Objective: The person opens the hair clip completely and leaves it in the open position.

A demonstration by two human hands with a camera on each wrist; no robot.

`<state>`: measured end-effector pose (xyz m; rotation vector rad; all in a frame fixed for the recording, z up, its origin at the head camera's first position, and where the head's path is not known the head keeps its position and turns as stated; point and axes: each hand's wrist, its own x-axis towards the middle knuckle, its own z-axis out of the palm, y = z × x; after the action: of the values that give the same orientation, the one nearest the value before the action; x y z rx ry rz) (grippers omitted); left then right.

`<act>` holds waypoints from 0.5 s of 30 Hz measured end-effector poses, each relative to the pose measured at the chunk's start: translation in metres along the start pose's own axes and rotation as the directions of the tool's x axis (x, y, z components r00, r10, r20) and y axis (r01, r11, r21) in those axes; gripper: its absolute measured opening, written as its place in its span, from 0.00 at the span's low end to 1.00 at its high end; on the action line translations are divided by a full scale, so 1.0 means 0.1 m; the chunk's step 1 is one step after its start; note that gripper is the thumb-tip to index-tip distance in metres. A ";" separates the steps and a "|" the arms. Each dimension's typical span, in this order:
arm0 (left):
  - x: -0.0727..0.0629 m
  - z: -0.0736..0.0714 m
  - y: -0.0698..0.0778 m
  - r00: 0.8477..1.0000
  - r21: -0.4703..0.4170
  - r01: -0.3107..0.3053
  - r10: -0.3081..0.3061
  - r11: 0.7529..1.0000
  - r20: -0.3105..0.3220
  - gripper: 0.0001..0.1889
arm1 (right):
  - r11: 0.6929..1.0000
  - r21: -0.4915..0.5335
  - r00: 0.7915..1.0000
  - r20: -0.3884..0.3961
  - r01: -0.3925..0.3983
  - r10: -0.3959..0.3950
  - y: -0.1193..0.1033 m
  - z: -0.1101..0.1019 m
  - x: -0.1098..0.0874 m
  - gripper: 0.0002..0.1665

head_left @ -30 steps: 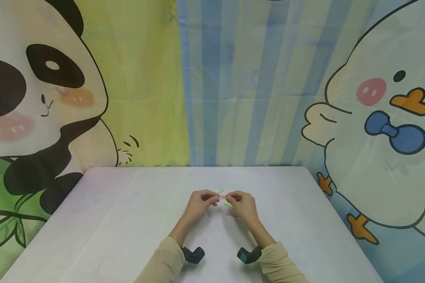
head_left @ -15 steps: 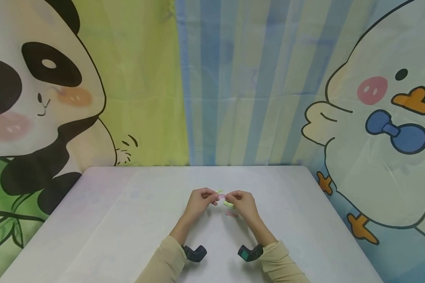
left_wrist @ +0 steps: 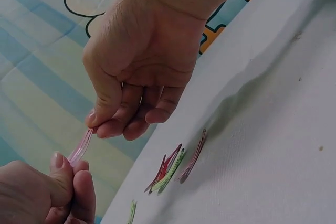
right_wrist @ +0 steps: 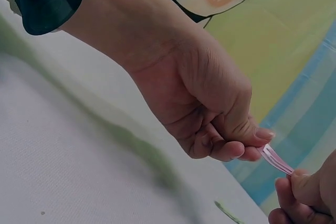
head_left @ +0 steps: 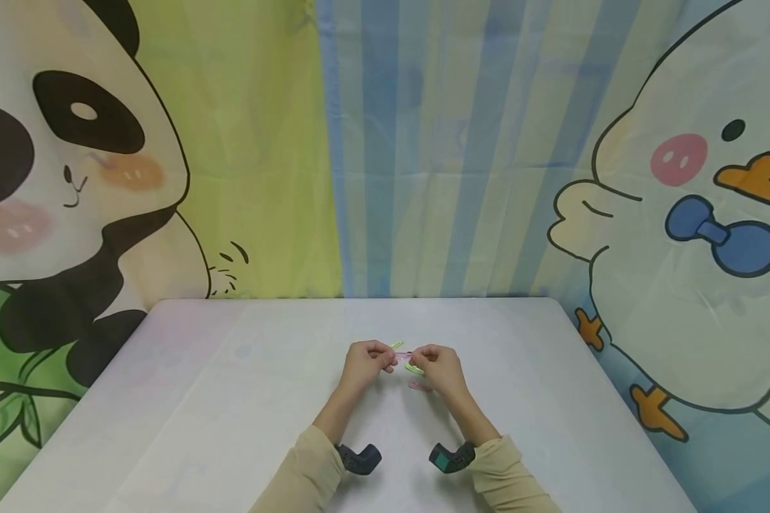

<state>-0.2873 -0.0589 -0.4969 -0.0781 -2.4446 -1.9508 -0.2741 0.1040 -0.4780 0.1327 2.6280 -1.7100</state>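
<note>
In the head view, the left hand (head_left: 368, 358) and the right hand (head_left: 440, 365) each pinch an end of a slim pink clip (head_left: 402, 355), raised above the table (head_left: 263, 399), nearer its far edge and roughly midway between its side edges; with so little in each grasp, an uneven tug might pull it loose.

In the left wrist view, a red clip (left_wrist: 164, 168), a green clip (left_wrist: 169, 176) and a loose pink clip (left_wrist: 195, 159) lie on the table; a slip could drop the held one among them, easily confused with its pink match.

In the right wrist view, the left thumb (right_wrist: 258, 134) covers one end; bending too hard could warp the clip; how firm either pinch is, I cannot tell.
</note>
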 end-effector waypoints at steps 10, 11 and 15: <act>-0.02 0.03 0.04 0.998 0.017 0.045 -0.045 0.999 -0.041 0.04 | 1.000 0.024 1.000 -0.001 -0.004 0.004 0.02 0.02 0.00 0.07; -0.02 0.03 0.05 0.998 0.015 0.046 -0.045 0.999 -0.044 0.04 | 1.000 0.025 1.000 -0.002 0.001 0.000 0.02 0.02 0.00 0.07; -0.03 0.04 0.06 0.997 0.010 0.054 -0.054 0.998 -0.049 0.04 | 1.000 0.031 1.000 -0.001 -0.005 0.005 0.04 0.04 0.01 0.07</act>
<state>-0.2835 -0.0542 -0.4922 0.0358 -2.4520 -1.9346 -0.2749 0.1021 -0.4834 0.1399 2.6005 -1.7499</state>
